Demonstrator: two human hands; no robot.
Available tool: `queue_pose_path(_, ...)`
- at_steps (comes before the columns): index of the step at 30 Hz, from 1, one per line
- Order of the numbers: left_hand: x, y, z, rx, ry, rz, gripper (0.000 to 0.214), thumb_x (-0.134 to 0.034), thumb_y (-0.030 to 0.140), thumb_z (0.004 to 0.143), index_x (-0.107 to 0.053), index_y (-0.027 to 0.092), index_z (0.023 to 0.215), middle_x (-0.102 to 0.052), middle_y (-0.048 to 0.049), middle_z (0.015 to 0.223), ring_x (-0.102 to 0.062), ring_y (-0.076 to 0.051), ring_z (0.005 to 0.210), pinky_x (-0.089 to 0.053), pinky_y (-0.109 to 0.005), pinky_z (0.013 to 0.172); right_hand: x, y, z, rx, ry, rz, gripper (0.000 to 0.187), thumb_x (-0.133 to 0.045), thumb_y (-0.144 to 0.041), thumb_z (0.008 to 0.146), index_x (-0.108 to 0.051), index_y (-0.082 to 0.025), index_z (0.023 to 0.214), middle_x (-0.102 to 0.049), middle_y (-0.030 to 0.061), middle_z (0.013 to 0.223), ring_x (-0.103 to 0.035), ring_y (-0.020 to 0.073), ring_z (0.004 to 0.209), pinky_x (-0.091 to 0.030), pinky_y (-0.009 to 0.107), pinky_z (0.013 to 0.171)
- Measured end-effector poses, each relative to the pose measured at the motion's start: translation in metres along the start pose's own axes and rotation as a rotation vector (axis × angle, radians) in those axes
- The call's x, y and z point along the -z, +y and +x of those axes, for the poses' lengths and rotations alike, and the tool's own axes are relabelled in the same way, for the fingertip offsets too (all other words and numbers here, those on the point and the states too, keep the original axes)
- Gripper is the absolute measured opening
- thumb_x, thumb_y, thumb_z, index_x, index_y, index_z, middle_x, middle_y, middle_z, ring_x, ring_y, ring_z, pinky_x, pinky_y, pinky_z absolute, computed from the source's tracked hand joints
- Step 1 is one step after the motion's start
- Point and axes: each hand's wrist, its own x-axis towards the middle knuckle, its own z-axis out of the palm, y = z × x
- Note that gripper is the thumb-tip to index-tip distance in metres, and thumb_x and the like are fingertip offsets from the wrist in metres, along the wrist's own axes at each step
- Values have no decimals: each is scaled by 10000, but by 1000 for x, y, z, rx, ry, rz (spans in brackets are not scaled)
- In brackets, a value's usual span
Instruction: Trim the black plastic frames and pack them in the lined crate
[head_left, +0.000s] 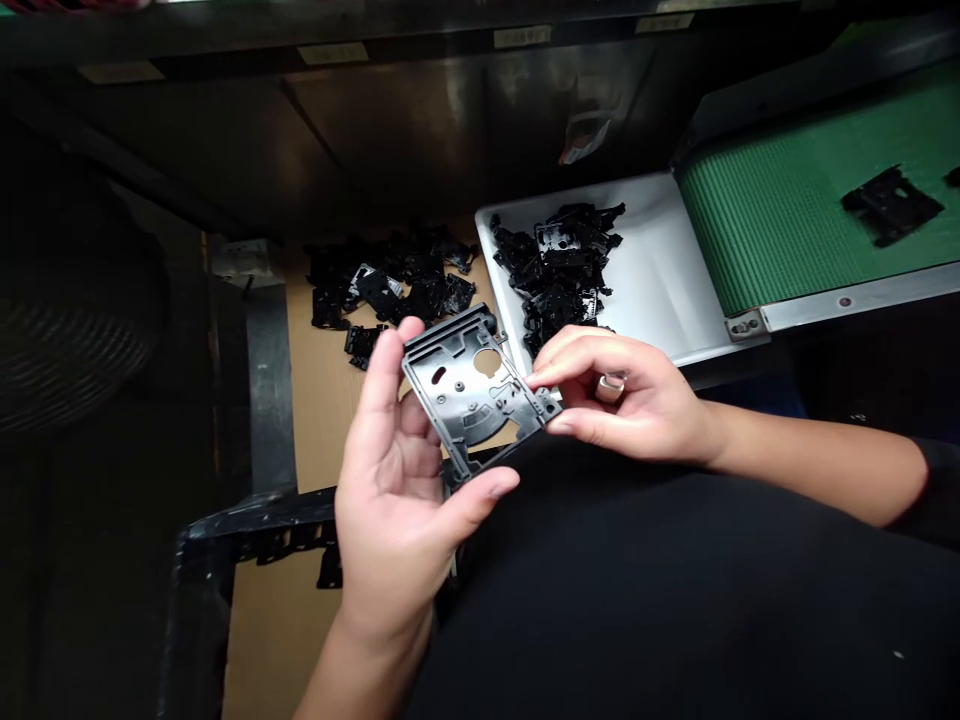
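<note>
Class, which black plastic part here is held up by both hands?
The flat perforated plate, gripped between the left hand and right hand; the others lie in heaps or on the green belt.

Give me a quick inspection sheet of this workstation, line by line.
Surface: cardboard sheet beside a white chute.
Job's things: black moulded plastic plate, held above the cardboard.
Clutter: black plastic parts piled on the cardboard and heaped on the chute; one black part on a green conveyor belt.
Grippers: left hand cradles the plate; right hand pinches its corner.
Cables: nothing seen.
Surroundings: black metal frame; dark ribbed round object.
</note>
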Motion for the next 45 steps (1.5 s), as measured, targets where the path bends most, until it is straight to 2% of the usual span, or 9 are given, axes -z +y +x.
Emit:
queue_pose_path(3, 6, -5, 0, -25, 41, 20, 821, -928, 325, 800, -583, 453, 1534, -478, 71, 1695, -288, -332, 1665, -426, -434, 1325, -3, -4, 3, -85, -53, 65, 259, -778, -239, 968, -710, -166, 1207, -656, 62, 1093, -509, 64, 670, -420, 193, 516)
queue_pose_path(9, 27, -26, -4, -301, 62, 219, 1141, -1054, 339, 573, -523, 438, 1579, -472, -14, 1684, -506, -428, 1518, -587, -593, 1177, -17, -21, 28, -225, -22, 65, 459, -769, -344, 972, -568, -175, 1348, -623, 43, 1112, -463, 48, 638, -423, 188, 507)
queue_pose_path(13, 33, -30, -8, -366, 109, 323, 1158, -1052, 282, 556, -527, 397, 1582, -479, -57, 1657, -513, -445, 1498, -529, -622, 1234, -30, -33, 45, -237, -87, -109, 653, -786, -274, 925, -469, -214, 1493, -623, 35, 1136, -451, 53, 624, -389, 191, 475)
queue_pose_path(17, 35, -34, -8, -580, 155, 506, 1135, -1038, 281, 591, -515, 348, 1596, -524, -93, 1594, -545, -416, 1467, -556, -614, 1197, -42, -37, 51, -220, -196, -222, 675, -737, -238, 925, -438, -206, 1530, -652, 9, 1039, -578, 109, 754, -503, 227, 613)
queue_pose_path(21, 37, -40, -8, -714, 177, 576, 1122, -1023, 284, 627, -489, 287, 1614, -558, -117, 1561, -564, -374, 1445, -582, -586, 1162, -52, -35, 52, -231, -204, -242, 681, -715, -232, 931, -415, -176, 1540, -676, -5, 1011, -597, 114, 773, -535, 255, 697)
queue_pose_path(27, 39, -42, -14, -710, 176, 529, 1109, -1013, 195, 631, -493, 238, 1609, -542, -152, 1555, -570, -349, 1435, -577, -555, 1177, -59, -32, 51, -205, -190, -232, 652, -709, -173, 906, -437, -189, 1498, -689, -6, 1037, -604, 105, 778, -515, 245, 705)
queue_pose_path(36, 39, -46, -19, -683, 195, 508, 1128, -1039, 250, 605, -505, 238, 1599, -533, -153, 1544, -570, -358, 1440, -580, -551, 1176, -64, -30, 49, -216, -178, -220, 674, -740, -218, 898, -448, -169, 1504, -680, -12, 985, -607, 114, 769, -512, 263, 711)
queue_pose_path(42, 39, -43, -27, -435, 210, 382, 1072, -1021, 286, 657, -495, 331, 1591, -454, -127, 1630, -522, -393, 1496, -603, -596, 1147, -61, -33, 48, -209, -179, -244, 690, -756, -246, 928, -460, -178, 1548, -671, 13, 1017, -617, 129, 822, -514, 234, 652)
queue_pose_path(45, 45, -40, -25, -434, 180, 314, 1168, -1051, 418, 588, -475, 349, 1602, -447, -123, 1638, -562, -415, 1460, -695, -550, 1001, -54, -36, 45, -225, -169, -179, 744, -777, -330, 957, -418, -207, 1597, -679, 33, 1108, -533, 78, 685, -422, 192, 514)
